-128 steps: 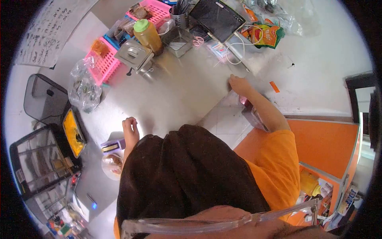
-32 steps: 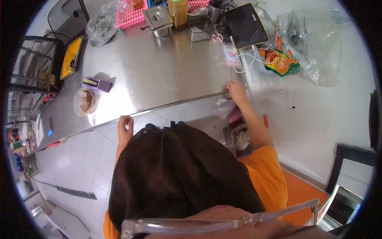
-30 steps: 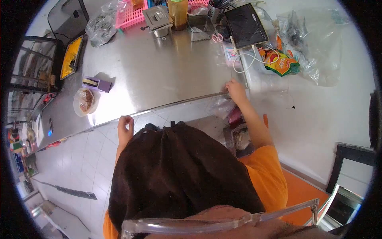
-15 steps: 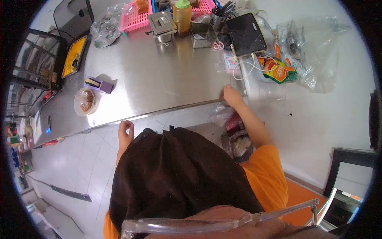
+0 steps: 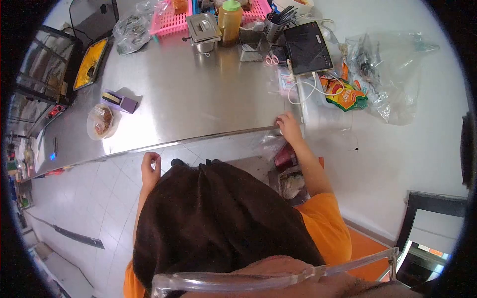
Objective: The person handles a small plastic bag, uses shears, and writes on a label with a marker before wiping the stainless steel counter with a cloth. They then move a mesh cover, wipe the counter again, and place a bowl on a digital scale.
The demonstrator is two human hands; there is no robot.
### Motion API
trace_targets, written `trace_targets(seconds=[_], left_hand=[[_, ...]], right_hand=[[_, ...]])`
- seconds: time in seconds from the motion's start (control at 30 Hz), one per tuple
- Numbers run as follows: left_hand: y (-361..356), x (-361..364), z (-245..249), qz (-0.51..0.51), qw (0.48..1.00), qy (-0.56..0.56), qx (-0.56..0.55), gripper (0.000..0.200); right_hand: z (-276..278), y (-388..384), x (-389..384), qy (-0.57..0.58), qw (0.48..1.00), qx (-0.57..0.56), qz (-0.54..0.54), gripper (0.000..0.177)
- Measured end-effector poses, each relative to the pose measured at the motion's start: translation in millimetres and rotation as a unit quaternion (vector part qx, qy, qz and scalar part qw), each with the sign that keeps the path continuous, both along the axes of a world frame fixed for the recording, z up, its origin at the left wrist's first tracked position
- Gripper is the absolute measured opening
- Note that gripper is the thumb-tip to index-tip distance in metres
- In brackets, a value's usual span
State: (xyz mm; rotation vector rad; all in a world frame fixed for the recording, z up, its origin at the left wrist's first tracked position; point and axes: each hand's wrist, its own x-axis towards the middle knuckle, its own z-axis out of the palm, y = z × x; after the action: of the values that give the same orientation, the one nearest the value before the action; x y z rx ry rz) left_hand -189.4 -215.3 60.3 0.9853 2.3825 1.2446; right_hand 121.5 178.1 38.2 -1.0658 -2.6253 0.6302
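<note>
My left hand [image 5: 150, 168] hangs just off the front edge of the steel table [image 5: 208, 99], its fingers curled in towards the thumb with nothing visible in them. My right hand [image 5: 289, 126] rests at the table's right front corner, fingers bent and slightly apart, and I see nothing in it. Beyond that hand lies a small pink-and-white packet [image 5: 286, 82]. A black tablet [image 5: 308, 48] with a white cable [image 5: 310, 94] is farther back. Left on the tabletop are a purple tape dispenser [image 5: 119, 101] and a round tub with brown contents [image 5: 103, 122].
Along the back stand a lidded steel container [image 5: 203, 29], a squeeze bottle [image 5: 230, 25], pink scissors [image 5: 272, 59] and a pink basket [image 5: 171, 22]. A yellow-filled tray [image 5: 91, 63] is at the left. Below my right arm is a bin [image 5: 292, 185]. An orange-green bag [image 5: 344, 94] lies right.
The camera view has shifted slightly. My right hand's fingers have spread a little at the table corner. My left hand stays curled near the front edge.
</note>
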Motion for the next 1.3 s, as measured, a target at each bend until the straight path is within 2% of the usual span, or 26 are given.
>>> trace_targets(seconds=[0.13,0.23,0.33,0.43,0.63,1.13,1.23,1.3], left_hand=[[6,2,1,-0.001,1.000,-0.004,0.000,0.007],[7,0,-3,-0.010,1.000,-0.008,0.011,0.006],[6,-1,-2,-0.012,1.000,0.001,0.003,0.006],[5,2,5,0.004,1.000,-0.009,0.000,0.006],[-1,-1,3,0.002,1.000,0.008,0.006,0.005],[-7,-2,4,0.013,1.000,0.012,-0.008,0.006],[-6,-2,3,0.017,1.000,-0.014,0.004,0.006],[-5,-1,6,0.010,1.000,0.009,-0.010,0.006]], right_hand=[[-1,3,-3,-0.033,0.999,0.015,0.008,0.008],[5,7,-12,-0.153,0.988,0.016,0.017,0.010],[-2,13,-17,-0.195,0.977,0.072,0.037,0.013],[-6,14,-21,-0.209,0.971,0.102,0.061,0.016],[3,14,-28,-0.257,0.959,0.077,0.091,0.019],[-8,22,-14,-0.184,0.968,0.082,0.151,0.020],[-4,20,-12,-0.178,0.970,0.082,0.147,0.017],[-6,19,-7,-0.144,0.978,0.061,0.139,0.013]])
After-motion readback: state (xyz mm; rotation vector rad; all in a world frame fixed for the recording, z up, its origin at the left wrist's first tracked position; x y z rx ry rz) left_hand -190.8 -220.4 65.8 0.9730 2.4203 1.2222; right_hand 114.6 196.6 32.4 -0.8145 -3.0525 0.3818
